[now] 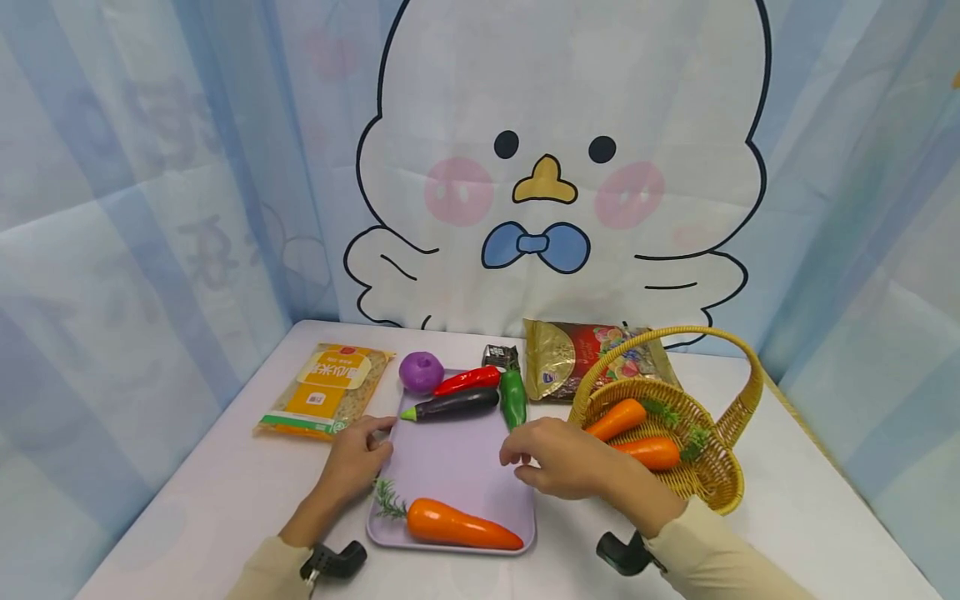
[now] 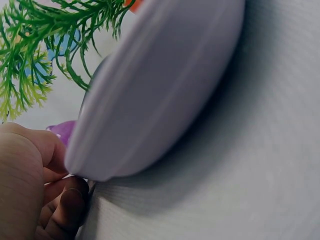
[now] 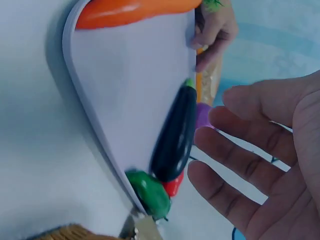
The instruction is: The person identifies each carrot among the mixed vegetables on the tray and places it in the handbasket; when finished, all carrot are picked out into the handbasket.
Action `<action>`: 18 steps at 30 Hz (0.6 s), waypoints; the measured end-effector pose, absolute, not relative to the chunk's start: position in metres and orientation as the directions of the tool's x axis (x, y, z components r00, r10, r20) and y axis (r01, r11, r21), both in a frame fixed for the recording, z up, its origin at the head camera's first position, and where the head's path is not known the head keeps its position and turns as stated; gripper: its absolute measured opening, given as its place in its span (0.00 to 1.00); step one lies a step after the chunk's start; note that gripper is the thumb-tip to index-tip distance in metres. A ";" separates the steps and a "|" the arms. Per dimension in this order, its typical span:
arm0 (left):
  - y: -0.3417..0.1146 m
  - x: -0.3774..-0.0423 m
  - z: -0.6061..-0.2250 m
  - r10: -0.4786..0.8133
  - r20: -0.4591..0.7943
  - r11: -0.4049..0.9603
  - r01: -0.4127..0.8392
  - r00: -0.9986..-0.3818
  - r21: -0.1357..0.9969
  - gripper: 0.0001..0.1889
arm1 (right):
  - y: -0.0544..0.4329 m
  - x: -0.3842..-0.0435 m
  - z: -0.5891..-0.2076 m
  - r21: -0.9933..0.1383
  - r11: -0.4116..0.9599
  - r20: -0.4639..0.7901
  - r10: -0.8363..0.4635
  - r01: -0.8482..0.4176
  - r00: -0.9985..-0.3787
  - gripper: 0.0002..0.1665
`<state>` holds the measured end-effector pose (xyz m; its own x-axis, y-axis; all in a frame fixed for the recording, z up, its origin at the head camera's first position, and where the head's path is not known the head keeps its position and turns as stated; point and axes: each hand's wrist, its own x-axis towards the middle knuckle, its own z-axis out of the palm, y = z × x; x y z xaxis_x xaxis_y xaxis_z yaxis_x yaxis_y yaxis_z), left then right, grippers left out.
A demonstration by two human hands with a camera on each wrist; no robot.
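Note:
A lilac tray (image 1: 442, 467) lies on the table. My left hand (image 1: 354, 458) grips its left rim with fingers and thumb; the left wrist view shows the curled fingers (image 2: 55, 155) at the tray's edge. Along the tray's near side lies a carrot (image 1: 457, 525) with green leaves. An eggplant (image 1: 459, 403), a red chili pepper (image 1: 468, 381) and a green pepper (image 1: 513, 398) lie at the far end, beside a purple onion (image 1: 422, 372). My right hand (image 1: 558, 458) hovers over the tray's right edge, holding nothing, its fingers (image 3: 235, 150) loosely bent and spread.
To the right stands a wicker basket (image 1: 731, 475) with a tall handle and two carrots (image 1: 651, 452) inside. Behind it lies a gold and red packet (image 1: 585, 358). A yellow bag of grain (image 1: 327, 392) lies at the left, and a small black packet (image 1: 498, 355) behind the tray.

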<state>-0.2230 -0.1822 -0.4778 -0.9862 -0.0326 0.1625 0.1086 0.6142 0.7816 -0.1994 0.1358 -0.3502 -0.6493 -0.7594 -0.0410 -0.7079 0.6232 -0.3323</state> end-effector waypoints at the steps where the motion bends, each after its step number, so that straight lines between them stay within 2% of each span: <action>1: -0.182 -0.223 -0.478 -0.033 0.162 0.615 0.108 -0.986 0.781 0.22 | 0.132 -0.199 -0.352 -0.326 0.614 -0.036 -0.768 -0.719 -0.640 0.10; 6: -0.182 -0.223 -0.478 -0.033 0.164 0.617 0.109 -0.986 0.779 0.22 | 0.114 -0.198 -0.360 -0.300 0.584 -0.023 -0.795 -0.754 -0.606 0.13; 13: -0.183 -0.223 -0.478 -0.030 0.164 0.614 0.111 -0.986 0.781 0.22 | 0.091 -0.197 -0.371 -0.234 0.513 -0.017 -0.852 -0.826 -0.524 0.17; 18: -0.182 -0.223 -0.477 -0.031 0.160 0.620 0.106 -0.987 0.777 0.22 | 0.079 -0.195 -0.378 -0.223 0.503 -0.053 -0.862 -0.835 -0.505 0.26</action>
<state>-0.2231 -0.1822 -0.4775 -0.9866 -0.0314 0.1600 0.1063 0.6204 0.7771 -0.1945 0.0792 -0.3777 -0.5046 -0.8617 -0.0531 -0.8351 0.5027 -0.2235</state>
